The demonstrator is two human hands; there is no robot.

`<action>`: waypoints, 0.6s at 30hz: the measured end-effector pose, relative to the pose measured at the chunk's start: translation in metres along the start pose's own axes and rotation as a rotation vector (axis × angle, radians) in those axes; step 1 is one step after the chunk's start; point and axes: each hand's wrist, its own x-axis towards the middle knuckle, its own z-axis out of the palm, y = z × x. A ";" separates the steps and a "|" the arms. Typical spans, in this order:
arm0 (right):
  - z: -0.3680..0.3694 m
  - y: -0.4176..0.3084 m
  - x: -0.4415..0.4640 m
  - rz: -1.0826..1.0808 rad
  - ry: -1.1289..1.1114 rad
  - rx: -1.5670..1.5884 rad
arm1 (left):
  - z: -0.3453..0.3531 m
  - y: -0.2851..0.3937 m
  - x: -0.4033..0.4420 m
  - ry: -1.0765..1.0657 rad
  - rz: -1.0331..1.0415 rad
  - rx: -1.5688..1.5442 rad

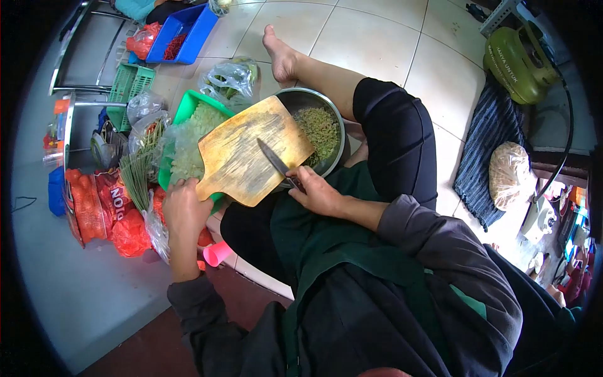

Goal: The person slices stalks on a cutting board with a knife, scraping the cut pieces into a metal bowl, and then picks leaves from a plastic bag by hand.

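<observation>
My left hand (pixel 184 210) is closed around the handle of a worn wooden cutting board (pixel 235 169), which tilts over my lap. In my right hand (pixel 320 193) is a knife (pixel 272 156), its dark blade across the board's face; whether it touches the wood I cannot tell. The board shows no food pieces on it. Partly behind its right edge stands a metal bowl (pixel 343 139) holding finely chopped green bits (pixel 320 131). To the left, a green plastic tray (pixel 187 103) carries pale chopped vegetable pieces (pixel 202 131), partly covered by the board.
Bagged greens (pixel 233 80) lie beyond the tray. A blue tub (pixel 200 31) contains red chillies (pixel 174 47). Red net bags (pixel 94 204) and long green stalks (pixel 137 171) crowd the left. A pink cup (pixel 217 253) is near my leg; a green gas cylinder (pixel 516 66) stands right.
</observation>
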 end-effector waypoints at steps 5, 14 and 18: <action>-0.004 0.005 0.007 0.058 0.107 0.005 | 0.002 0.000 -0.005 -0.021 -0.008 -0.010; -0.002 0.012 0.003 0.097 0.153 0.008 | 0.010 -0.006 -0.012 0.007 -0.029 -0.095; -0.003 0.008 0.003 0.187 0.067 0.097 | 0.014 -0.021 -0.013 0.041 -0.062 -0.090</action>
